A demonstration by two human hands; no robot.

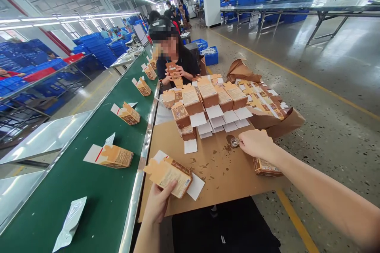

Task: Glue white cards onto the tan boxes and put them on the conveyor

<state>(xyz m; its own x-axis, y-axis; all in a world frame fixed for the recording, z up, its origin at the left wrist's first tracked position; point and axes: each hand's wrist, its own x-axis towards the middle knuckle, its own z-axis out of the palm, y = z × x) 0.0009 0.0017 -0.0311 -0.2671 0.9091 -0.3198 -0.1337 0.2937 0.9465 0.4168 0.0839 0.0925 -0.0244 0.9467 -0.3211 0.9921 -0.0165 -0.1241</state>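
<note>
My left hand point(160, 201) grips an orange-brown carton point(172, 176) over the near left of the cardboard sheet point(234, 182); the carton's flaps stand out at both ends. At the right of the sheet, my right hand point(255, 142) is closed, its fingertips against a small round clear dish point(234, 142). Whether the fingers pinch anything besides its edge is hidden. Dark wet marks surround the dish. A flattened-looking carton point(266, 167) lies under my right forearm. Beyond the hands rises a stack of open cartons point(194, 101) with white flaps hanging toward me.
On the left runs a green conveyor point(101, 193) with a metal edge, carrying several open cartons point(118, 156) and a silver pouch point(71, 223). A person point(178, 63) across the stack holds a carton. Brown wrapping paper point(282, 126) with flat cartons lies at the right.
</note>
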